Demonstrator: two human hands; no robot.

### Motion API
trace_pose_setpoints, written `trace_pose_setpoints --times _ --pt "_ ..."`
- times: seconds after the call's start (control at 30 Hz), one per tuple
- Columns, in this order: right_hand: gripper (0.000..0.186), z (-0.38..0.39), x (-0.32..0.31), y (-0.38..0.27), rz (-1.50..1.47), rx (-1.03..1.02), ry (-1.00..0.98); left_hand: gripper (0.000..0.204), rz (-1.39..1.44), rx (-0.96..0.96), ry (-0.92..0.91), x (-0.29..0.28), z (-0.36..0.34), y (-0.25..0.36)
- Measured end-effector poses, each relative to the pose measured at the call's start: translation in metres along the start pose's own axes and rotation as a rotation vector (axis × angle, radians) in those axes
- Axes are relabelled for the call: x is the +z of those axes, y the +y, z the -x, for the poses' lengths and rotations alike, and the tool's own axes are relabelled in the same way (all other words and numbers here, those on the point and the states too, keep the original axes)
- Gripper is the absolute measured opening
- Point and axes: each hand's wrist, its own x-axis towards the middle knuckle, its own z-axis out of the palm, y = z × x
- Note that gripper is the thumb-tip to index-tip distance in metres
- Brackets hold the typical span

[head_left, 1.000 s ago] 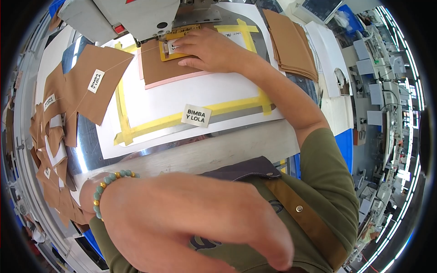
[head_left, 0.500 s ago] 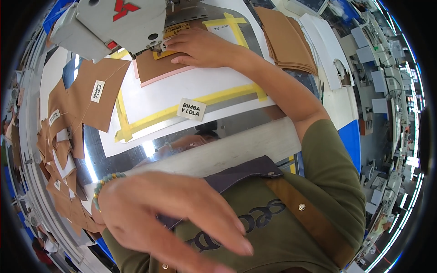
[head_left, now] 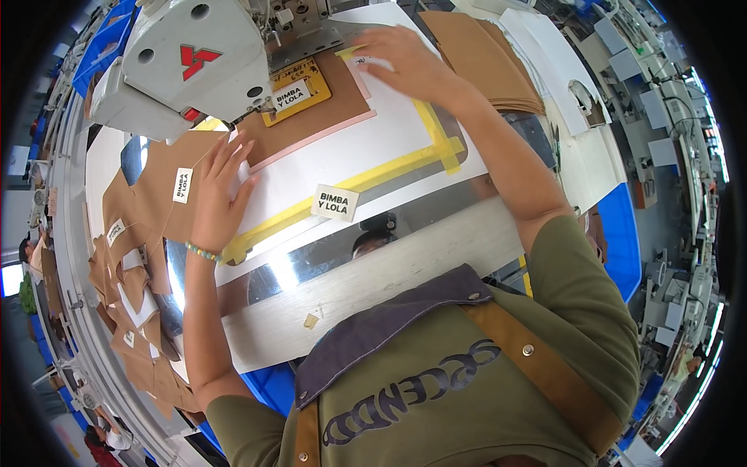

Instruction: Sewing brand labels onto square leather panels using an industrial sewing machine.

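A brown panel (head_left: 315, 124) with pink edge strips lies under the sewing machine head (head_left: 179, 66). On it rests a yellow template frame (head_left: 313, 99) around a white printed label (head_left: 291, 95). My left hand (head_left: 222, 191) is open, its fingers stretched toward the panel's left edge, beside the machine's needle area. My right hand (head_left: 412, 66) is open too, fingers extended near the panel's far right corner; whether it touches the surface I cannot tell. Nothing shows in either hand. A loose white label (head_left: 334, 202) lies nearer me, partly over yellow tape (head_left: 397, 167) on the white board (head_left: 369, 148).
Brown pieces (head_left: 144, 288) with white labels, some joined by thread, hang and pile at the left. A stack of brown panels (head_left: 486, 62) lies at the back right, beside white sheets (head_left: 545, 74). A blue bin (head_left: 618, 241) stands at the right.
My left hand has moved from close in front of me to the panel's left side. My right hand has shifted right, off the template, uncovering the label inside it.
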Motion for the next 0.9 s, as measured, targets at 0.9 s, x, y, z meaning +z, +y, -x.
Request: trace_pose_setpoints --times 0.9 --pt "0.028 0.012 -0.004 0.067 -0.106 0.202 0.109 0.049 -0.095 0.179 -0.010 0.018 -0.068 0.018"
